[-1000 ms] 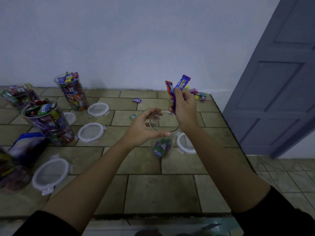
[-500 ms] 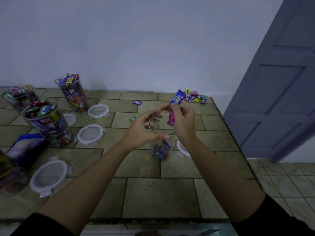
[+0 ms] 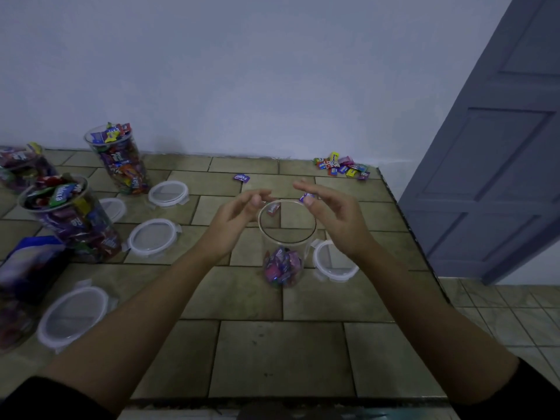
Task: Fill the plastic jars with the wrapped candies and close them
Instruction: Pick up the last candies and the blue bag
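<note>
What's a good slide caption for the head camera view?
Left hand and right hand flank the rim of a clear plastic jar holding a few wrapped candies.

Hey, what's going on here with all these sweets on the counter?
A person is filling plastic jars with wrapped candies. The left hand and right hand hover open at the rim of a clear jar that holds only a shallow layer of candies. Its lid lies beside it. Fuller jars stand uncovered at the left with loose lids nearby, and a small candy pile sits by the wall.
</note>
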